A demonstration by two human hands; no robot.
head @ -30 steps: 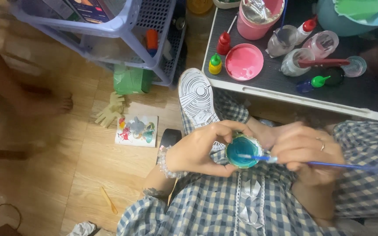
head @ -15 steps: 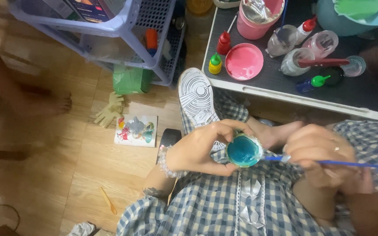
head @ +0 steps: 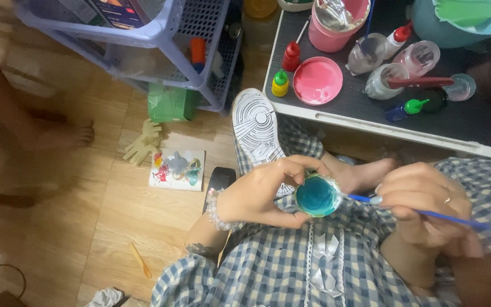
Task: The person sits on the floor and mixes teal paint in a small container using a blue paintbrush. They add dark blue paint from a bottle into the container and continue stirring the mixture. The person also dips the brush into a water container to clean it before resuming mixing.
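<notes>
1. Head view: my left hand curls its fingers and thumb around a small round cup of teal paint, held over my lap in the checked dress.
2. My right hand pinches a blue-handled paintbrush; its tip rests at the cup's right rim.
3. Above, a white sneaker shows its sole.
4. On the black tray stand a pink paint dish and red and yellow squeeze bottles.
5. A smeared paint card lies on the wooden floor.
</notes>
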